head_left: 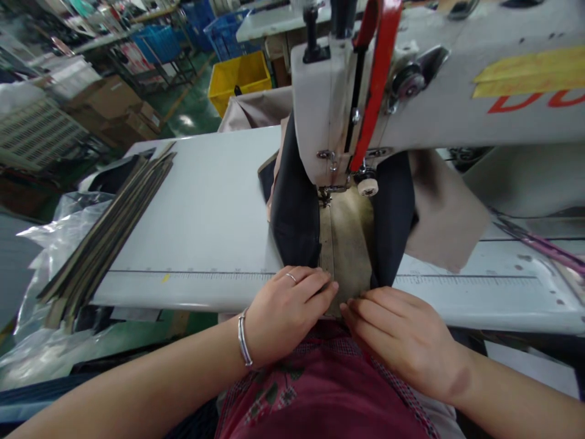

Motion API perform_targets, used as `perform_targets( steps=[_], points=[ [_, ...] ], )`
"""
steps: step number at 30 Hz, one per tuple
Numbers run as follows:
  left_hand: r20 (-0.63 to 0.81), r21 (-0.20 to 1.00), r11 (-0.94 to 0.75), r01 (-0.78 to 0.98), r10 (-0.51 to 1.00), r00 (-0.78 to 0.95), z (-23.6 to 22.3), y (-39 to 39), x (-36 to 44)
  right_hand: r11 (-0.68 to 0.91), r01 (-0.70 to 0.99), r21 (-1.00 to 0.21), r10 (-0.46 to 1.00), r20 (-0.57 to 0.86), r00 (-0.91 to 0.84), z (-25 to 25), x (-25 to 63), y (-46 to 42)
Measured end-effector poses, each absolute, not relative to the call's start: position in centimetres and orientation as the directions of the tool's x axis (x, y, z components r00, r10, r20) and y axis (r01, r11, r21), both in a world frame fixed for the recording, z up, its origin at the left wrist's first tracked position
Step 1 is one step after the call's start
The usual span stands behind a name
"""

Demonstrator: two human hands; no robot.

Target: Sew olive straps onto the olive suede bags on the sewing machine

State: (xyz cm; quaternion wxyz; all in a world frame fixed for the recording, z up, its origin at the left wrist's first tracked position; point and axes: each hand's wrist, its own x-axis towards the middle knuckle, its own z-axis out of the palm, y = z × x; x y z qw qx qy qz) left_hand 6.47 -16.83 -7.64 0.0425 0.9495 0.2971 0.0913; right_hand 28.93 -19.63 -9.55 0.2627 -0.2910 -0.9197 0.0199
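A white sewing machine (315, 122) stands over a piece of dark and tan fabric (351, 238), which runs beneath its needle and presser foot (325, 196). My left hand (292, 311), with a ring and a bracelet, grips the near left edge of this fabric, fingers closed. On the near right edge my right hand (402, 335) pinches the same piece, its fingertips close to my left thumb. Dark flaps of the fabric rise on both sides of the needle area. The parts under my fingers are hidden.
A stack of dark strips (114, 225) lies at the table's left end, beside clear plastic wrap (68, 219). Pink-handled scissors (543, 244) rest at the right. A ruler scale (214, 273) runs along the table's front. Behind stand a yellow crate (240, 78) and cardboard boxes (109, 103).
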Motion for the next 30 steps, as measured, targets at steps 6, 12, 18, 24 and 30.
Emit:
perform_targets(
  steps=[6, 12, 18, 24, 30],
  points=[
    [0.219, 0.243, -0.783, 0.573, 0.620, 0.753, -7.5, -16.3, 6.7, 0.841, 0.492, -0.226, 0.538, 0.450, -0.713, -9.0, 29.0, -18.9],
    [0.241, 0.239, -0.792, 0.561, 0.609, 0.756, -7.7, -14.9, 6.9, 0.831, 0.515, -0.213, 0.554, 0.412, -0.723, -9.1, 29.2, -17.6],
    [0.230, 0.164, -0.821, 0.547, 0.571, 0.788, -8.2, -13.5, 6.9, 0.825, 0.526, -0.209, 0.563, 0.393, -0.727, -9.2, 29.3, -16.1],
    [0.219, 0.063, -0.821, 0.568, 0.567, 0.794, -8.7, -12.1, 7.0, 0.826, 0.539, -0.165, 0.557, 0.380, -0.738, -9.4, 29.5, -14.5],
    [0.234, 0.042, -0.834, 0.550, 0.544, 0.806, -8.6, -10.1, 7.1, 0.827, 0.545, -0.138, 0.554, 0.370, -0.746, -8.8, 29.3, -12.5]
  ],
)
